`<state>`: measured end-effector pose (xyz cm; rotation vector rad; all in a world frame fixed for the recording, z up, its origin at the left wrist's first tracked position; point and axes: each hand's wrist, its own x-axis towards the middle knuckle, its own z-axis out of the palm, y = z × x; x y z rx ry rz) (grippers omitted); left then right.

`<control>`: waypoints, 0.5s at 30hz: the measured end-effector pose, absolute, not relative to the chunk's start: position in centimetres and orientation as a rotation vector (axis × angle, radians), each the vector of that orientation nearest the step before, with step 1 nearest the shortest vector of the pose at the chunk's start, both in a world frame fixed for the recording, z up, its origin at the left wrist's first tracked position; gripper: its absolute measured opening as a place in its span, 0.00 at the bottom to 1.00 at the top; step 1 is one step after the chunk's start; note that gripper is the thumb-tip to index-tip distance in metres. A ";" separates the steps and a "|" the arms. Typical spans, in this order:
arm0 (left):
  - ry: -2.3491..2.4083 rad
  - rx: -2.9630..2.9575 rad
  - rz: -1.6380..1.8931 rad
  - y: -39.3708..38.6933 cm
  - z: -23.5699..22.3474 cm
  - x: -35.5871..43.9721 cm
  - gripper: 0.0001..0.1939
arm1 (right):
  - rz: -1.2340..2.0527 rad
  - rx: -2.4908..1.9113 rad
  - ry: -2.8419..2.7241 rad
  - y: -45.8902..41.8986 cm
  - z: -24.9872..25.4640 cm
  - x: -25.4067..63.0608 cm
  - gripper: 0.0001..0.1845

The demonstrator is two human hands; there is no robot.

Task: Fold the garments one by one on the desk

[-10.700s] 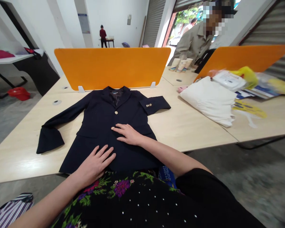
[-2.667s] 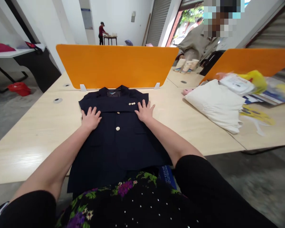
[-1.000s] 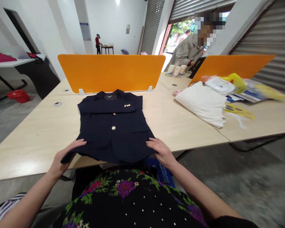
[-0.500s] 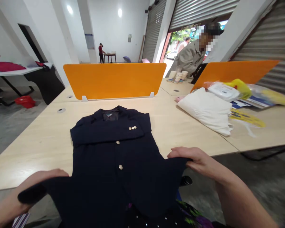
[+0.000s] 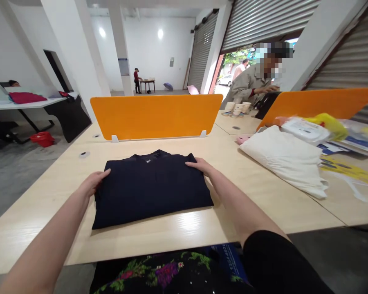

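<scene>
A dark navy jacket point(image 5: 150, 190) lies on the light wooden table, its lower part folded up over the front so the buttons are hidden. The collar and a small label still show at the far edge. My left hand point(image 5: 95, 181) grips the upper left side of the folded cloth, thumb on top and fingers partly hidden under the edge. At the upper right corner, my right hand point(image 5: 200, 165) pinches the cloth in the same way. Both forearms reach in from the near side.
An orange divider point(image 5: 156, 116) stands beyond the jacket. To the right lie a cream cloth point(image 5: 283, 159), a white plastic packet point(image 5: 306, 130) and yellow items. Paper cups point(image 5: 237, 108) stand farther back, near a person in a grey shirt point(image 5: 248, 83). A red bucket point(image 5: 42, 139) sits on the floor.
Both hands have carried the jacket's bottom edge away from me and up over its front. The folded sleeve and gold buttons are now covered.
</scene>
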<state>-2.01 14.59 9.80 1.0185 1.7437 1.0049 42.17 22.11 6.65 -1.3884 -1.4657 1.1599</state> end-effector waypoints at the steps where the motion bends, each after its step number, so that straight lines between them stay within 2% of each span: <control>1: 1.724 0.993 0.975 14.3 8.8 -2.3 0.23 | 1.211 -1.350 -1.401 22.0 5.6 42.4 0.19; 3: 1.690 0.995 0.955 13.1 7.4 -2.8 0.24 | 1.287 -1.257 -1.310 21.3 4.2 43.1 0.25; 6: 1.724 1.101 1.015 10.9 6.7 -2.6 0.25 | 1.237 -1.295 -1.354 19.8 3.8 43.9 0.27; 8: 1.829 1.190 1.071 9.6 6.6 -1.6 0.27 | 0.991 -1.485 -1.462 18.4 3.9 43.5 0.26; 12: 2.267 1.460 1.018 8.3 5.8 1.0 0.27 | 0.253 -1.763 -1.713 15.9 3.3 41.0 0.26; 15: 2.491 1.480 0.876 8.6 4.8 1.7 0.23 | 0.050 -1.909 -1.760 16.0 2.5 40.1 0.24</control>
